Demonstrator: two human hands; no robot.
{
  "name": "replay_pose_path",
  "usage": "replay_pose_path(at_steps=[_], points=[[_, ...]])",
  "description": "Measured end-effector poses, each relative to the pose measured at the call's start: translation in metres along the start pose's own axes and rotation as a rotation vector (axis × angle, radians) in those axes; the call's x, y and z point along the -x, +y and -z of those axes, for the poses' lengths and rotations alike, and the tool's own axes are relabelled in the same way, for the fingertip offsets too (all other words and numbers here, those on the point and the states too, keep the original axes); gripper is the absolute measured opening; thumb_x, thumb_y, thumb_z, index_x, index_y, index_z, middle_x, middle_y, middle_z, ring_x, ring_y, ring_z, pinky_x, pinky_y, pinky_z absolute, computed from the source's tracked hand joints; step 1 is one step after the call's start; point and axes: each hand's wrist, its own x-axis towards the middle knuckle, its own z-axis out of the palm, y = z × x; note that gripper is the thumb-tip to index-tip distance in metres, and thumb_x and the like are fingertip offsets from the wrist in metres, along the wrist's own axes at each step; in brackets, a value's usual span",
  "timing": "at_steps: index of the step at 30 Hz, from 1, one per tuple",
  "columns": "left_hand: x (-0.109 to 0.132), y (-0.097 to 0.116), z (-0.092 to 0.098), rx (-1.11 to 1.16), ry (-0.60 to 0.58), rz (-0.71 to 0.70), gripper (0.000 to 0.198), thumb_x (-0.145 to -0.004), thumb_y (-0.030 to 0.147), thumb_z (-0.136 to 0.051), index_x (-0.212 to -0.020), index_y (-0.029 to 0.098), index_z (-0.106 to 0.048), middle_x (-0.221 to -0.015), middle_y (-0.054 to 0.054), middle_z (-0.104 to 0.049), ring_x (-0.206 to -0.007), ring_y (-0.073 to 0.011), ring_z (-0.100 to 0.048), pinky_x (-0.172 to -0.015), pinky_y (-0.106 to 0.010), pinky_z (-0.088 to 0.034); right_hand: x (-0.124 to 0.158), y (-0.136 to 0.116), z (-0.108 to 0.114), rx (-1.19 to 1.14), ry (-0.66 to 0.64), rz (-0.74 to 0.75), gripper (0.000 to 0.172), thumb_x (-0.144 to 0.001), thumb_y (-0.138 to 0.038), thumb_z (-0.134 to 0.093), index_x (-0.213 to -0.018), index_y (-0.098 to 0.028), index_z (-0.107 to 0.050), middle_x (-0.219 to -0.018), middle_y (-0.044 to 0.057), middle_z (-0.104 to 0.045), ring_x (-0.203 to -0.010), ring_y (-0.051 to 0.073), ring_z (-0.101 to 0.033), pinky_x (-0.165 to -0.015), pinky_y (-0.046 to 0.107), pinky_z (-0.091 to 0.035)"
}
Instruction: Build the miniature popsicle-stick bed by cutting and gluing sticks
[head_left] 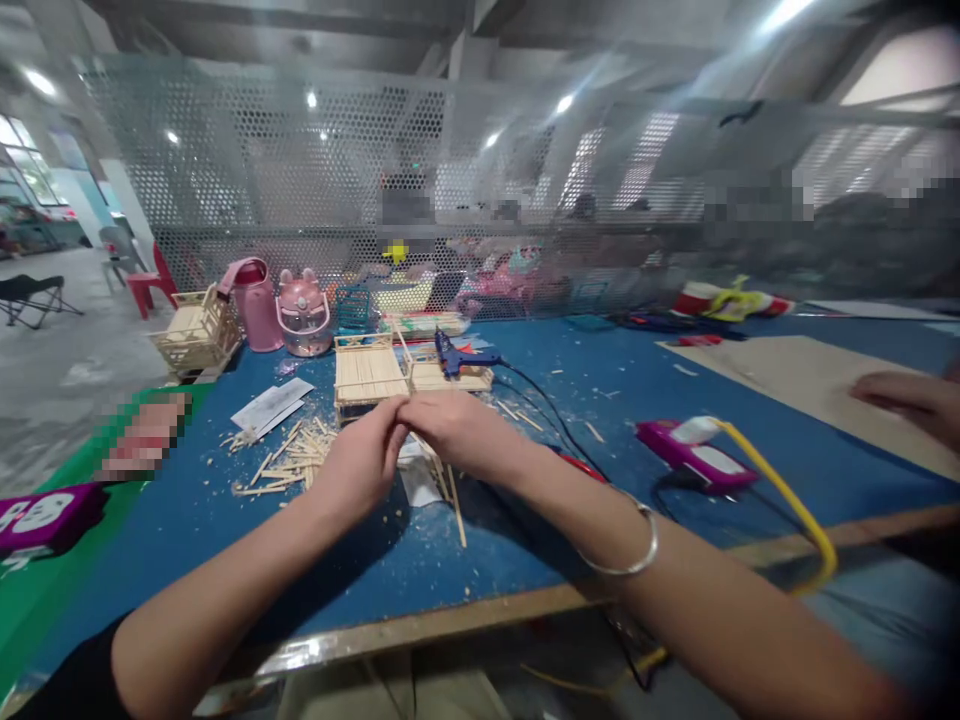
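Note:
My left hand (364, 440) and my right hand (457, 428) meet above the blue table, fingertips closed together. Whatever they pinch is hidden behind the fingers. Just beyond them stands a small wooden-stick model (367, 372) with a slatted top and low rails. To its right, a blue hot glue gun (461, 357) rests on a second stick piece (427, 378). Loose wooden sticks (304, 455) lie in a heap left of my left hand. A few longer sticks (458, 510) and a white paper scrap (420, 480) show beneath my right hand.
A stick model (196, 335), pink bottle (259, 310) and pink-lidded jar (302, 325) stand at the back left. A purple power strip (697, 455) with a yellow cord (795, 500) lies right. Another person's hand (907, 395) is over brown board (810, 385). Perforated mesh (300, 180) borders the back.

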Motion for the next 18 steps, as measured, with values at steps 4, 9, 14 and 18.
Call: replay_pose_path(at_steps=[4,9,14,18], points=[[0.000,-0.001,-0.010,0.076,-0.026,0.130,0.027,-0.088,0.023,-0.041,-0.103,0.015,-0.062,-0.099,-0.009,-0.069,-0.088,-0.0208,-0.063,-0.079,-0.031,-0.046,0.021,-0.004,0.013,-0.034,0.063,-0.339,0.024,-0.089,-0.020,-0.042,-0.108,-0.015,-0.054,-0.095,0.008,-0.066,-0.083,0.016,-0.061,-0.073,0.028,-0.045],[0.008,-0.020,-0.006,0.186,0.006,0.258,0.029,-0.087,0.027,-0.042,-0.098,0.013,-0.065,-0.077,-0.005,-0.068,-0.070,-0.0171,-0.061,-0.064,-0.026,-0.045,0.078,0.005,0.033,0.276,-0.475,-0.979,0.023,-0.086,-0.033,-0.045,-0.085,-0.014,-0.058,-0.081,0.013,-0.066,-0.076,0.027,-0.062,-0.061,0.034,-0.042],[0.012,-0.025,-0.006,0.317,0.021,0.281,0.033,-0.087,0.031,-0.040,-0.101,0.012,-0.063,-0.062,0.000,-0.057,-0.058,-0.0133,-0.053,-0.058,-0.023,-0.039,0.121,0.003,0.029,0.253,-0.537,-1.030,0.027,-0.085,-0.034,-0.044,-0.100,-0.013,-0.053,-0.100,0.016,-0.062,-0.086,0.027,-0.061,-0.068,0.033,-0.042],[0.015,-0.019,-0.006,0.405,0.008,0.249,0.031,-0.087,0.032,-0.040,-0.098,0.013,-0.063,-0.058,0.003,-0.050,-0.057,-0.0123,-0.049,-0.058,-0.023,-0.037,0.124,0.005,0.028,0.104,-0.448,-1.031,0.030,-0.081,-0.027,-0.047,-0.108,-0.014,-0.048,-0.101,0.013,-0.062,-0.088,0.024,-0.060,-0.070,0.029,-0.042]])
